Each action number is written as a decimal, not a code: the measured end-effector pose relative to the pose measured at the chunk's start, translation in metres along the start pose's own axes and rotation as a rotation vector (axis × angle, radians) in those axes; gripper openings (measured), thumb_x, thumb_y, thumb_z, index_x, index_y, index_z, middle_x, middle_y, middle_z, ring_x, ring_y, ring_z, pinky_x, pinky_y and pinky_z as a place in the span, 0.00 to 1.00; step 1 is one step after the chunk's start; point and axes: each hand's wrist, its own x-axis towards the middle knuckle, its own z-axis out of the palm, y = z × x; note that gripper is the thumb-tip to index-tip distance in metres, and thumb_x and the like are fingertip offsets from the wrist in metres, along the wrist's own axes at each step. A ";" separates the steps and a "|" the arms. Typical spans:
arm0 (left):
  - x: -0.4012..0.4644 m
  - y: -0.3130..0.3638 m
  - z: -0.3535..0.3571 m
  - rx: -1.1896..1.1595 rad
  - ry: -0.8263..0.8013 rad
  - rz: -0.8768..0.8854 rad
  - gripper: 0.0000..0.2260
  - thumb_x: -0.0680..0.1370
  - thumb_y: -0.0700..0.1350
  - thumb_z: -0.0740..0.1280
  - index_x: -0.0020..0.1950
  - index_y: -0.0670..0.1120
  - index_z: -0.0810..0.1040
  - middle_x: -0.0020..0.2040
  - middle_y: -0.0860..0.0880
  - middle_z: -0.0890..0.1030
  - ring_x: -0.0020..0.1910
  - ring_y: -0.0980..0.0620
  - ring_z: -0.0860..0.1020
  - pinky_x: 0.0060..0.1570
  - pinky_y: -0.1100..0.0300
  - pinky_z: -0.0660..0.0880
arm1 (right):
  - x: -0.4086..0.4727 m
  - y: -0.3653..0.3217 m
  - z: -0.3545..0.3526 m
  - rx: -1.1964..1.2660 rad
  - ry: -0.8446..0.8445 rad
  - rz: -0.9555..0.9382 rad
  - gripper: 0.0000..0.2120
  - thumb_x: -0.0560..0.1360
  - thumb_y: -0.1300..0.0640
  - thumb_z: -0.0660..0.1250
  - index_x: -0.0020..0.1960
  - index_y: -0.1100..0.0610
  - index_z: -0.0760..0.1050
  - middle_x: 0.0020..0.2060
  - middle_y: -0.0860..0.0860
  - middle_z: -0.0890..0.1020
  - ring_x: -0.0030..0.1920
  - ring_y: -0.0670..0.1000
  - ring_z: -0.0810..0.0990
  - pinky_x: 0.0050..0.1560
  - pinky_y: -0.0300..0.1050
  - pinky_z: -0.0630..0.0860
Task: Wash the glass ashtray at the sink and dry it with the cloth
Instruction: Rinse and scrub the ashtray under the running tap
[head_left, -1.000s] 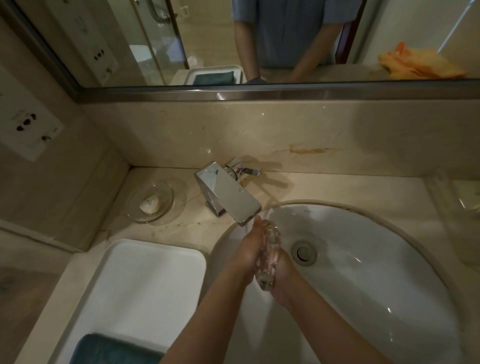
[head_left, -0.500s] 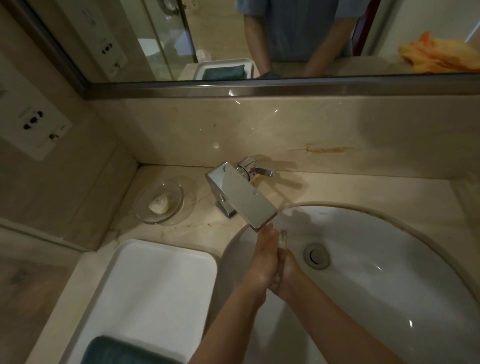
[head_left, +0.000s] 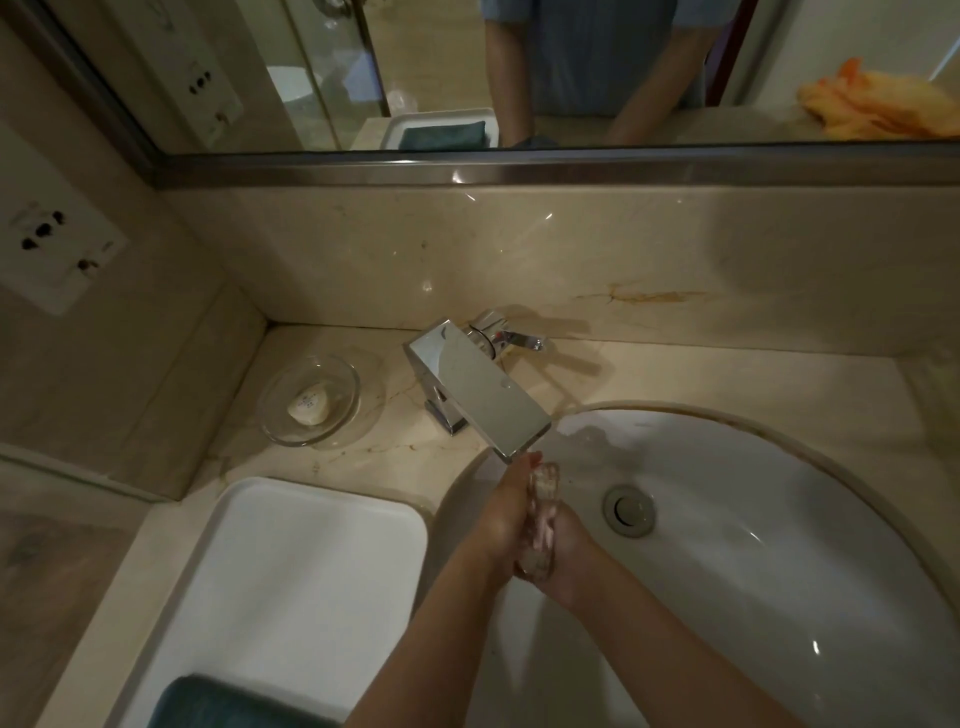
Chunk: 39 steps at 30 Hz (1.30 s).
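- Beige marble countertop (head_left: 363, 457) spans the scene, backed by a marble splashback and a mirror (head_left: 415, 62) along the far wall.
- White oval sink (head_left: 779, 545) is recessed into the countertop at the right; its drain (head_left: 627, 508) sits near the basin centre.
- White rectangular tray (head_left: 291, 571) rests on the countertop at the near left, just beside the sink rim.
- Dark teal cloth (head_left: 218, 704) lies in the near end of the tray, partly cut off by the frame edge.
- Chrome faucet (head_left: 478, 389) stands at the far left edge of the sink, spout angled over the basin; its lever (head_left: 514, 339) points right.
- Clear glass soap dish (head_left: 311, 402) sits on the countertop left of the faucet, holding a small pale soap bar (head_left: 310, 408).
- Wall socket plate (head_left: 52, 249) is mounted on the left wall.
- Orange cloth (head_left: 878, 106) appears in the mirror reflection at the far right.
- Left hand (head_left: 501, 519) is positioned over the basin directly below the spout tip, fingers extended and pressed flat against the left face of the glass ashtray (head_left: 543, 519).
- Right hand (head_left: 566, 551) grips the ashtray from the right and near side, fingers curled around its edge.
- Ashtray is held on edge between both hands, above the sink basin, left of the drain, and touches neither the basin nor the countertop.
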 end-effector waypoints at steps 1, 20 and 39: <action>-0.003 0.001 0.002 -0.032 0.012 -0.005 0.17 0.77 0.58 0.57 0.43 0.47 0.79 0.37 0.49 0.84 0.41 0.55 0.79 0.45 0.62 0.74 | 0.002 0.002 -0.002 -0.025 0.138 -0.054 0.26 0.79 0.50 0.57 0.72 0.60 0.60 0.71 0.57 0.66 0.75 0.58 0.54 0.72 0.48 0.58; -0.018 -0.012 -0.024 -0.498 -0.176 0.094 0.28 0.72 0.62 0.58 0.66 0.47 0.73 0.63 0.43 0.78 0.62 0.45 0.76 0.55 0.51 0.78 | -0.025 0.014 -0.013 -1.447 0.387 -0.455 0.36 0.71 0.35 0.37 0.75 0.50 0.40 0.76 0.50 0.39 0.76 0.53 0.42 0.73 0.46 0.46; -0.009 -0.031 -0.020 -0.534 -0.187 0.091 0.38 0.67 0.66 0.67 0.70 0.45 0.68 0.68 0.39 0.72 0.67 0.42 0.72 0.71 0.46 0.62 | -0.051 0.028 -0.006 -1.814 0.434 -0.387 0.57 0.49 0.33 0.09 0.74 0.53 0.34 0.70 0.43 0.32 0.68 0.42 0.30 0.71 0.63 0.38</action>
